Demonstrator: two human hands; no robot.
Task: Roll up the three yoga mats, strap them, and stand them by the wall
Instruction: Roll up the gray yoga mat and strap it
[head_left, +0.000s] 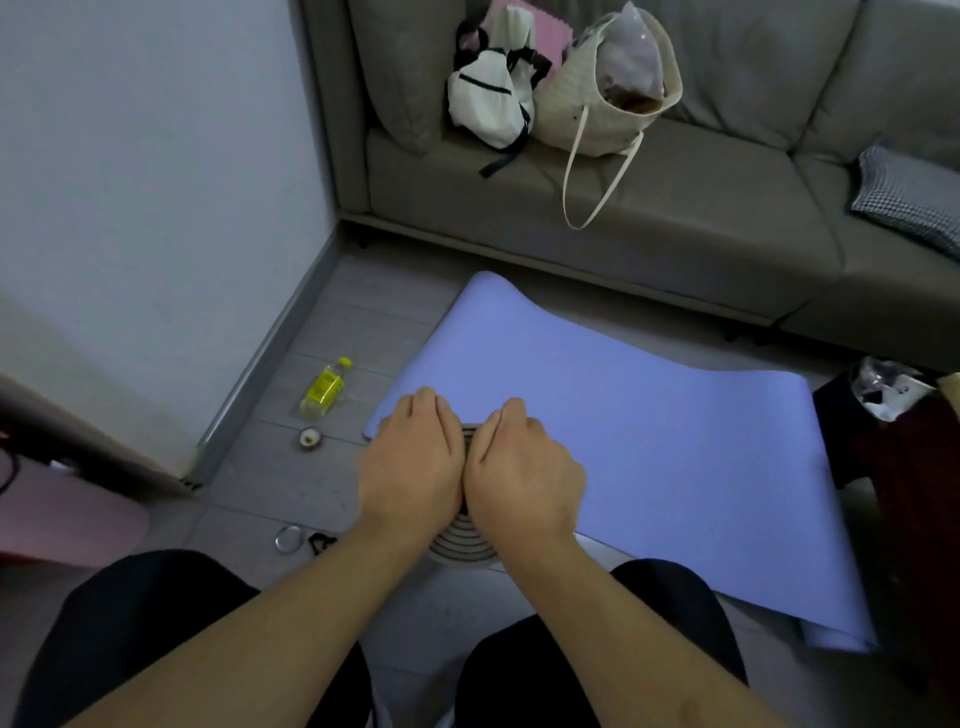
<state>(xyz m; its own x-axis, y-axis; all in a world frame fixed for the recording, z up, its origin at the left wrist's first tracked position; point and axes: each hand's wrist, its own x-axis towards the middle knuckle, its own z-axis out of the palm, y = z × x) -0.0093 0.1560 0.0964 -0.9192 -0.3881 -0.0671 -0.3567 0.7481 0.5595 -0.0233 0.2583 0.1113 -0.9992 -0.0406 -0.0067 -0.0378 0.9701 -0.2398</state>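
Kneeling on the grey floor (332, 332), a person is seen from above with both forearms stretched forward over a lilac yoga mat (649, 431). The mat is spread flat on the floor in front of a grey sofa (675, 208), its far corner close to the sofa's base. At the mat's near left end a rolled part (464, 545) is visible as a spiral of dark and pale rings just below the wrists. The left hand (413, 460) and the right hand (522, 462) are set side by side, touching each other, on top of this roll. Both are closed over it, with the fingers curled forward and down round the roll's far side; the fingertips are hidden.

A small bottle with a yellow cap and label (324, 388) lies on the floor left of the mat, near the wall (130, 182). A small round object (309, 439) lies just below it, and a round glassy item (289, 539) rests nearer the person's left knee. A white bag with black straps (491, 101) and a cream tote (597, 104) are placed on the sofa seat. A pink mat's edge (67, 514) is seen at far left.
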